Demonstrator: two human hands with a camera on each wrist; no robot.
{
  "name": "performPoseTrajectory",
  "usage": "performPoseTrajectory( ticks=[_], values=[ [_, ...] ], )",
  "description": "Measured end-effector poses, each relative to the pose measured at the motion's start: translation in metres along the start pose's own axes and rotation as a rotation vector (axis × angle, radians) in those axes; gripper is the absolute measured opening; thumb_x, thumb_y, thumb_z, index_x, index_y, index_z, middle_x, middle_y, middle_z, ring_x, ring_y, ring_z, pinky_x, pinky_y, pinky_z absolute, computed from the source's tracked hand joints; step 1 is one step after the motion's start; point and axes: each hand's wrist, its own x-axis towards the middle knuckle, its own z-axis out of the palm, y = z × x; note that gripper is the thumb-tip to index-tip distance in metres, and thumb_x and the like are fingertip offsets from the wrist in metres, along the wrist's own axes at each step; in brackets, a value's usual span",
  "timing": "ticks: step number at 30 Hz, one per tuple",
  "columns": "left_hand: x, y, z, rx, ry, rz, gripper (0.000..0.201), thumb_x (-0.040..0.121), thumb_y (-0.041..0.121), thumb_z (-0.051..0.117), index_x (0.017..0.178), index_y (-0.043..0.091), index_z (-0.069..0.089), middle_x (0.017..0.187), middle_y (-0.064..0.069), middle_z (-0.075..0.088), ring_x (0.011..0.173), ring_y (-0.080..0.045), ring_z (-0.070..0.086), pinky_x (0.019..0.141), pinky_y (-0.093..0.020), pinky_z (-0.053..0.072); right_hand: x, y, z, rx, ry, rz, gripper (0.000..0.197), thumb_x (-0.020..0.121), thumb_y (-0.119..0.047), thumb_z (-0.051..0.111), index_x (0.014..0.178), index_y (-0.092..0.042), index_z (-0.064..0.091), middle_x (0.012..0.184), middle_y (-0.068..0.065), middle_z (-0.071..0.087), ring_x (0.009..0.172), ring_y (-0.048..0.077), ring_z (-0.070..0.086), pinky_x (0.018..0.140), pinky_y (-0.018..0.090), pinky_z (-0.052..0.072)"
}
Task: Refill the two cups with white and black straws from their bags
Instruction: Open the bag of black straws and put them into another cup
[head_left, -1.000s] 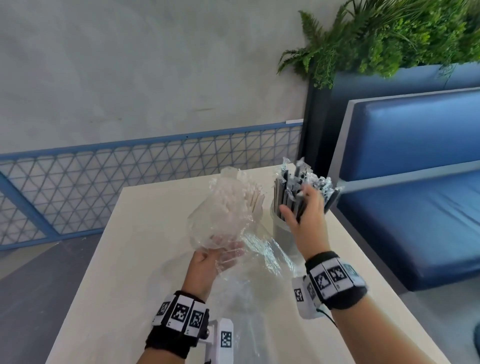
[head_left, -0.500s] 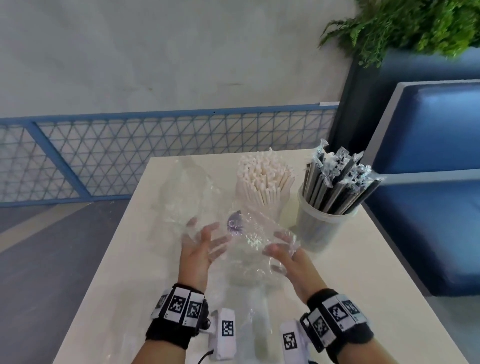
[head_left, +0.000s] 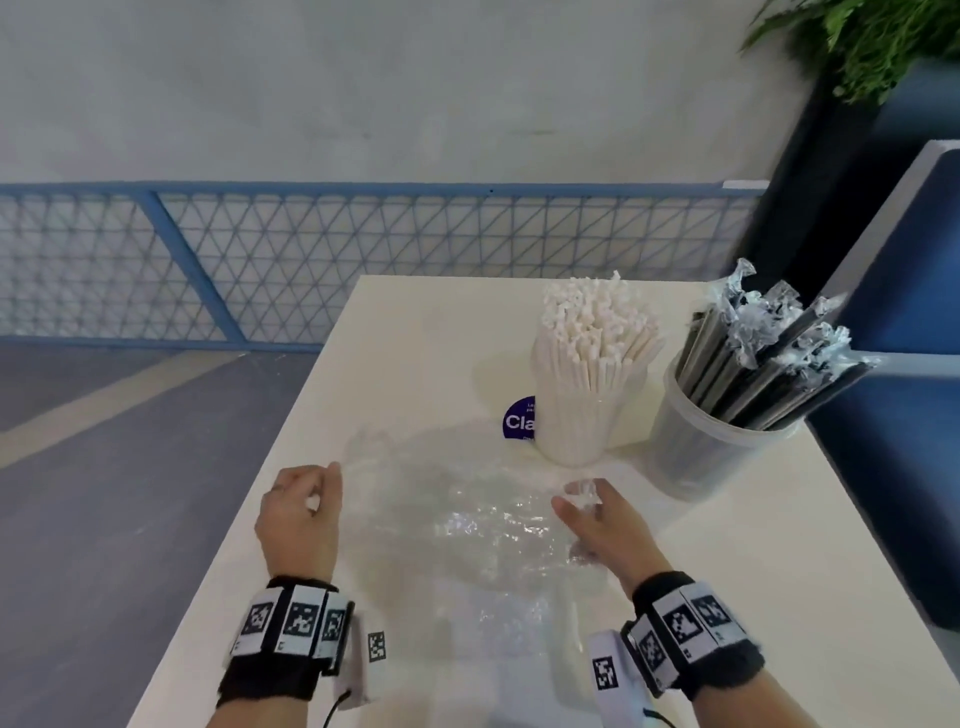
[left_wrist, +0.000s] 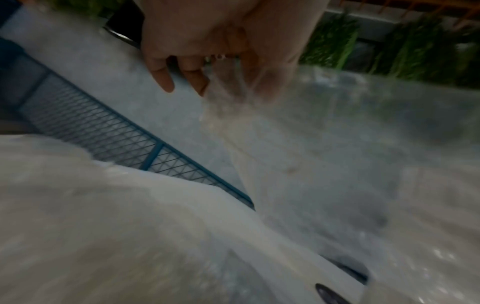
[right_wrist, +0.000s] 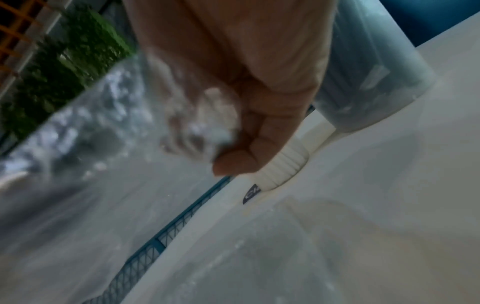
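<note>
Left hand (head_left: 301, 512): at the near-left edge of the worktop (head_left: 415, 332), fingers curled, pinching the left rim of the clear bag (head_left: 467, 525); same pinch visible in the left wrist view.
Clear bag: empty by the look of it, spread crumpled and flat on the worktop between both hands; a second empty bag possibly under or nearer, hard to tell through the film.
Purple sticker (head_left: 518, 420): on the worktop just behind the bag, partly hidden by the left cup.
White straws (head_left: 592, 332): standing packed in the clear cup (head_left: 576, 431), just beyond the bag's far right corner.
Right hand (head_left: 605, 525): on the bag's right edge, fingers curled round a bunched wad of film, near the cup of white straws.
Black straws (head_left: 769, 353): wrapped, fanned out of the frosted cup (head_left: 711, 457) at the far right, close to the worktop's edge.
Step in hand: both cups look full, so refilling seems done; tidying the emptied bag apparently underway.
Next move: likely gathering or folding the film inward with both grips, keeping it clear of the cups; light top-heavy cups liable to tip if snagged.
</note>
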Motion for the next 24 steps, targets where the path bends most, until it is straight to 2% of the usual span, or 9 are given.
performPoseTrajectory(
  ticks=[3,6,8,10,13,16,20,22,24],
  values=[
    [-0.013,-0.023,-0.003,0.137,-0.051,-0.079,0.039,0.091,0.023,0.053,0.059,0.001,0.054,0.070,-0.011,0.055,0.061,-0.035,0.051,0.064,-0.039,0.044,0.004,0.013,0.006,-0.129,0.005,0.055,0.039,0.083,-0.027,0.067,0.111,-0.011,0.045,0.068,0.004,0.052,0.045,0.012,0.056,0.053,0.024,0.051],
    [-0.027,-0.031,-0.002,0.286,-0.184,-0.176,0.028,0.091,0.022,0.054,0.066,0.010,0.050,0.066,-0.003,0.051,0.063,-0.032,0.053,0.072,-0.040,0.043,0.005,0.027,0.017,-0.360,0.054,0.009,0.066,0.078,-0.029,0.072,0.130,-0.014,0.035,0.105,0.007,0.054,0.093,0.024,0.062,0.085,0.034,0.049],
    [-0.031,-0.027,-0.004,0.301,-0.257,-0.198,0.011,0.086,0.013,0.057,0.089,0.020,0.050,0.073,0.003,0.055,0.066,-0.024,0.054,0.080,-0.041,0.044,0.002,0.030,0.021,-0.588,0.190,-0.142,0.093,0.069,-0.040,0.077,0.142,-0.018,0.024,0.135,0.013,0.037,0.121,0.031,0.042,0.101,0.042,0.038],
    [-0.029,-0.025,-0.004,0.347,-0.342,-0.141,0.042,0.082,0.003,0.056,0.113,0.026,0.042,0.086,0.006,0.057,0.073,-0.017,0.057,0.086,-0.040,0.042,-0.002,0.027,0.026,-0.828,0.280,-0.388,0.102,0.063,-0.058,0.071,0.145,-0.022,0.023,0.142,0.012,0.031,0.127,0.031,0.033,0.103,0.052,0.036],
    [-0.025,-0.016,0.002,0.611,-0.477,-0.018,0.057,0.081,-0.002,0.049,0.123,0.032,0.035,0.100,0.005,0.056,0.089,-0.017,0.060,0.086,-0.036,0.037,-0.011,0.021,0.044,-1.189,0.074,-0.594,0.099,0.068,-0.079,0.043,0.148,-0.027,0.016,0.149,0.011,0.027,0.137,0.033,0.021,0.107,0.062,0.024],
    [-0.021,-0.012,0.012,0.632,-0.587,-0.004,0.051,0.081,-0.006,0.040,0.117,0.030,0.038,0.096,0.003,0.055,0.084,-0.018,0.058,0.083,-0.034,0.037,-0.011,0.039,0.065,-1.389,-0.223,-0.704,0.083,0.077,-0.074,0.029,0.146,-0.030,0.022,0.156,0.009,0.018,0.143,0.033,0.008,0.109,0.058,0.005],
    [-0.015,-0.023,0.019,0.491,-0.644,-0.055,0.034,0.081,-0.007,0.038,0.079,0.026,0.042,0.079,0.002,0.054,0.077,-0.024,0.056,0.072,-0.030,0.038,0.005,0.059,0.073,-1.392,-0.448,-0.491,0.066,0.089,-0.066,0.007,0.147,-0.035,0.008,0.157,0.001,-0.008,0.143,0.029,-0.011,0.103,0.067,0.026],
    [-0.008,-0.030,0.014,0.438,-0.562,-0.118,0.036,0.081,-0.009,0.041,0.070,0.025,0.045,0.083,-0.006,0.060,0.079,-0.026,0.056,0.070,-0.030,0.038,0.016,0.061,0.067,-1.401,-0.480,-0.448,0.068,0.073,-0.074,-0.015,0.133,-0.048,-0.030,0.143,-0.011,-0.041,0.128,0.023,-0.042,0.104,0.071,0.008],
    [0.004,-0.031,0.008,0.458,-0.488,-0.182,0.029,0.083,-0.008,0.041,0.078,0.015,0.058,0.095,-0.012,0.065,0.086,-0.030,0.058,0.074,-0.032,0.040,0.018,0.063,0.062,-1.345,-0.555,-0.356,0.078,0.049,-0.077,-0.022,0.120,-0.052,-0.042,0.128,-0.017,-0.057,0.118,0.020,-0.057,0.107,0.067,-0.009]
  ],
)
